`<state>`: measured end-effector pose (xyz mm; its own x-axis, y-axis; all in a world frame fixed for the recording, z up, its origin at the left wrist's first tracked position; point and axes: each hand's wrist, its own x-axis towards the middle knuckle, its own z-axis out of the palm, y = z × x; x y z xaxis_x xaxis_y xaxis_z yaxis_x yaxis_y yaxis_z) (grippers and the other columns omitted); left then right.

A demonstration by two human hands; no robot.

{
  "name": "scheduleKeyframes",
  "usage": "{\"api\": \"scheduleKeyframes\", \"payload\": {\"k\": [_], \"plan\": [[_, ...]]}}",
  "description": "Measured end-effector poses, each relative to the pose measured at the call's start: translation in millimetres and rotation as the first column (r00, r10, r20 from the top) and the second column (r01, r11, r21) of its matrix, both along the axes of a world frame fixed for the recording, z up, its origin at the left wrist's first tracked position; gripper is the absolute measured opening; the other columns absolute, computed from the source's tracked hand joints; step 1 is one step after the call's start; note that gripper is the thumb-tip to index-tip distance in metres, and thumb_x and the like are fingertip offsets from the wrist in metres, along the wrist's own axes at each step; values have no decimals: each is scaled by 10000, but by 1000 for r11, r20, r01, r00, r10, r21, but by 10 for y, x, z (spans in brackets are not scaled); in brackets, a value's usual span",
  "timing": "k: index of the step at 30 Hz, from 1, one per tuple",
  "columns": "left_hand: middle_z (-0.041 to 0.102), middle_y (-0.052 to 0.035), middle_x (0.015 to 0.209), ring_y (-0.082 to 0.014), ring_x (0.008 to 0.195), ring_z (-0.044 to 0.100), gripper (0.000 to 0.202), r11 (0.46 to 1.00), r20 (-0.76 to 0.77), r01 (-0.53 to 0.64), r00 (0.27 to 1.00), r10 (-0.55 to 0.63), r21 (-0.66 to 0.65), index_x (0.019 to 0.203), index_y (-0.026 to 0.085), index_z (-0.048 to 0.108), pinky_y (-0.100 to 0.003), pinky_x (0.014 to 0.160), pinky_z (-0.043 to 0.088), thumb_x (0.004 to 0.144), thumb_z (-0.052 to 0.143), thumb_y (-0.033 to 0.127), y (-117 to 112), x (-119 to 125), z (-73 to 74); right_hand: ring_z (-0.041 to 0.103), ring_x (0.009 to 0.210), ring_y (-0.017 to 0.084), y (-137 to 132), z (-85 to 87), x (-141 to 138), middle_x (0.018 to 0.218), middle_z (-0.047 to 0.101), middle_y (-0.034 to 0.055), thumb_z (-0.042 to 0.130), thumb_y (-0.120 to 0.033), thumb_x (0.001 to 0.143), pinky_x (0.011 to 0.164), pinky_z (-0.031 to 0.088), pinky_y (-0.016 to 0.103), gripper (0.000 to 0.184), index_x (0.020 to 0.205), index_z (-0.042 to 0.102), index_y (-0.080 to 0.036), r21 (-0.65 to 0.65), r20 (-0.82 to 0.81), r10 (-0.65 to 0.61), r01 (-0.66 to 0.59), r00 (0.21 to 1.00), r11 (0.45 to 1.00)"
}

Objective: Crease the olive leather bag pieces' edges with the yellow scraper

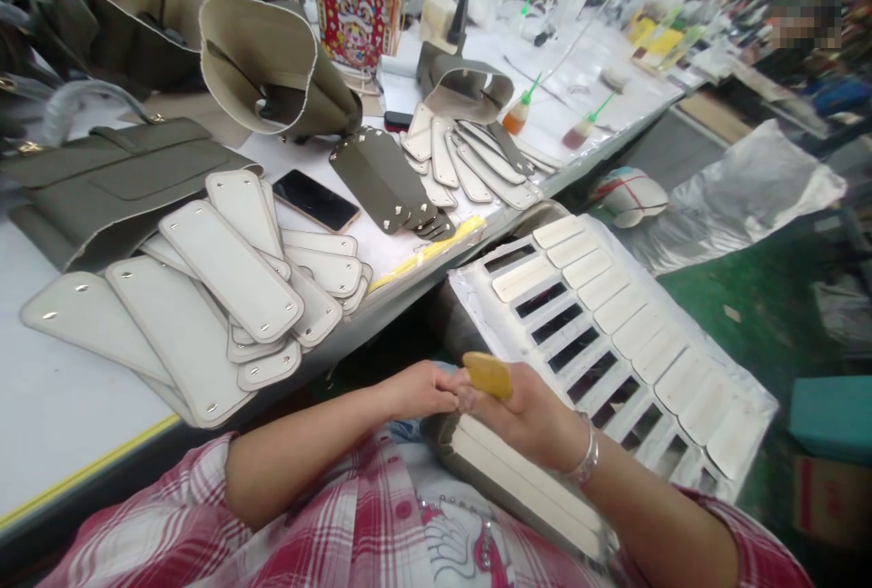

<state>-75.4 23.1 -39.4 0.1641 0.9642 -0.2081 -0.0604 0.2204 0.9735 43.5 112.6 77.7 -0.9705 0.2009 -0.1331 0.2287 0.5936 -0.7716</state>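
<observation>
My left hand (426,388) and my right hand (528,411) meet at the fingertips above my lap. A small flat yellow tool with a rounded end (489,374), like a scraper, is held in my right hand. The fingers of my left hand are pinched together against those of the right; what they grip, if anything, is hidden. Under my right hand, a dark olive piece with long cream panels (538,493) lies across my lap. A rack (470,293) bearing several pale oblong panels (609,297) stands just beyond my right hand.
On the table at the left lie stacked white panels with metal studs (232,270), a phone (317,200) and an olive handbag (136,174). Farther back are olive panels (381,174), open bag bodies (262,65), a red printed bag (358,2) and green-tipped bottles (518,115).
</observation>
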Motion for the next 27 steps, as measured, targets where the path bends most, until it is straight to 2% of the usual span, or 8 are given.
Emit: {"api": "scheduleKeyframes", "payload": {"k": [4,7,12,16,20,22,24,27], "plan": [[608,5,697,-120,677,519,219,981,120,49,992,-26,-190,792,134,695,-199,586,389,696,540,255,6,-64,41,590,692,134,-130,-68,183,729,618,19,455,-264,867,658,480,251,172,852,591,-161,-93,-31,-363,359,931,929],[624,-29,863,-157,809,532,288,930,271,96,963,4,-356,884,148,681,-229,623,416,693,547,318,0,-120,65,597,732,143,-183,-98,221,757,627,22,466,-247,861,694,486,260,154,819,594,-171,-80,-54,-440,435,896,897],[625,-5,759,-135,729,534,255,935,280,75,960,27,-347,847,149,679,-233,633,407,681,580,315,-2,-81,-7,563,695,131,-107,-38,135,772,608,34,446,-229,868,654,468,253,172,939,594,-177,30,-67,-105,108,992,994],[650,-12,751,-159,752,573,215,978,296,97,954,-39,-183,832,144,684,-272,712,430,674,610,271,-40,-129,12,549,675,120,28,31,6,757,605,48,398,-202,884,628,462,241,208,942,590,-146,68,-158,237,-229,959,971],[527,-70,1254,-231,1163,460,554,987,458,-131,886,72,98,1252,226,467,-375,985,329,719,597,299,-173,-347,436,550,690,116,94,32,-69,763,608,51,376,-206,892,641,470,243,222,938,581,-134,78,-158,321,-313,934,947],[436,-85,1343,-255,1231,389,644,949,357,-193,929,94,251,1324,234,367,-408,1022,294,735,589,368,-201,-421,762,554,684,117,104,18,-77,755,612,54,376,-194,883,644,473,248,224,907,588,-126,78,-133,333,-325,934,943],[457,-81,1327,-261,1211,416,665,923,35,-71,997,63,377,1298,242,414,-405,1025,303,687,661,327,-150,-427,1062,568,693,128,123,2,-67,751,622,62,403,-185,854,644,480,253,201,857,594,-124,59,-138,367,-362,920,930],[544,-86,1237,-238,1123,509,566,883,-356,186,934,-23,432,1248,223,487,-374,992,364,704,640,183,28,-348,1334,595,755,147,181,-43,-20,795,646,77,435,-164,804,673,499,258,173,861,596,-133,55,-189,382,-379,905,924]]}}
